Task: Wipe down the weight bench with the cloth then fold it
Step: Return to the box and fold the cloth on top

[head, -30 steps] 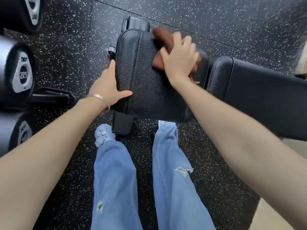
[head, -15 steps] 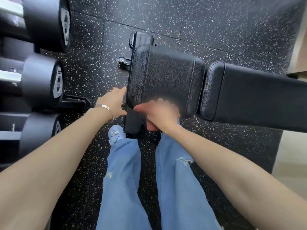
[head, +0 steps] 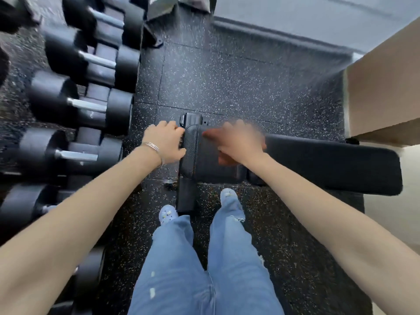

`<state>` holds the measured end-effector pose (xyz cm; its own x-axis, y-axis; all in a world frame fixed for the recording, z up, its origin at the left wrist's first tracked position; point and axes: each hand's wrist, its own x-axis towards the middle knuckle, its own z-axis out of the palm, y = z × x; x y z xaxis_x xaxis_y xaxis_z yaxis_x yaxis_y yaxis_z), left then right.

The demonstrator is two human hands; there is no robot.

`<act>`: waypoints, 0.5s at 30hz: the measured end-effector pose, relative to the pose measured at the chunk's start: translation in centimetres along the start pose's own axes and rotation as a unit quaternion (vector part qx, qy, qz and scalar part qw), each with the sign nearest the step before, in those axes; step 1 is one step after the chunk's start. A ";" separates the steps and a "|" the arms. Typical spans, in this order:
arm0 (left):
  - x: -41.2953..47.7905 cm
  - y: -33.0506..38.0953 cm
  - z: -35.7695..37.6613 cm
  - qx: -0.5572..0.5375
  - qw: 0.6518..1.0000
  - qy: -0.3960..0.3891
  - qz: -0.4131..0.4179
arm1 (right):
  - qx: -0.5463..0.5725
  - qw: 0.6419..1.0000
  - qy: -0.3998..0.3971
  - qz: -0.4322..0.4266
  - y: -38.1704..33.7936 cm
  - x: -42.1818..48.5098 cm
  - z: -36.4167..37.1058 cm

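The right hand (head: 242, 144) is pressing down on the cloth (head: 210, 134). Its grip is smeared by motion, so I cannot tell whether the fingers are lying flat or hooking into the fabric. The cloth is showing as a soft, rust-brown fold poking out beyond the fingertips and under the palm, lying on top of the seat pad (head: 200, 162) of the weight bench (head: 318, 164). The palm is likely spreading pressure for a broad wipe. The left hand (head: 167, 142) is clamping the pad's end, fingers curling over the edge and thumb on the near side, seemingly steadying the bench against the rubbing. The padding is looking pebbled, leather-like and rounded at the corners. A thin metal bangle (head: 152, 147) is circling the left wrist. Round-headed dumbbells (head: 75, 105) are sitting racked to the left, beside the speckled rubber floor (head: 227, 87).
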<state>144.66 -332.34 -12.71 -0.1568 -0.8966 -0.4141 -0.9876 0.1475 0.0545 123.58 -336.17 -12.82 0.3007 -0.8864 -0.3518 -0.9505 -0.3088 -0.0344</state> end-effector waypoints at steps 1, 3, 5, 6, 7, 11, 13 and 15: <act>-0.5 0.1 -1.5 0.007 1.000 0.009 0.002 | 0.000 1.000 0.005 0.002 -0.2 -0.3 -1.8; -1.7 0.5 -4.4 0.019 0.999 0.030 0.006 | -0.004 1.000 0.015 -0.001 -0.5 -0.9 -5.1; -2.8 0.7 -6.7 0.028 0.998 0.057 0.006 | -0.012 0.999 0.032 -0.006 -0.9 -1.5 -8.1; -3.3 0.8 -7.8 0.033 0.997 0.069 0.004 | -0.013 0.999 0.042 -0.009 -1.1 -1.8 -9.5; -3.8 0.8 -8.8 0.039 0.996 0.079 0.002 | -0.010 0.999 0.052 -0.012 -1.2 -2.1 -10.8; -5.4 0.9 -12.0 0.048 0.992 0.115 -0.019 | -0.002 0.996 0.086 -0.026 -1.4 -3.1 -15.5; -6.1 0.8 -13.5 0.050 0.990 0.126 -0.037 | -0.007 0.995 0.091 -0.038 -1.2 -3.4 -17.3; -6.7 0.8 -14.8 0.051 0.987 0.137 -0.063 | -0.010 0.994 0.098 -0.053 -1.0 -3.5 -18.7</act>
<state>144.79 -332.36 3.51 -0.0444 -0.9879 -0.1487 -0.9952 0.0567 -0.0797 124.95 -339.19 5.96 0.4102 -0.8981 -0.1585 -0.9116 -0.4090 -0.0418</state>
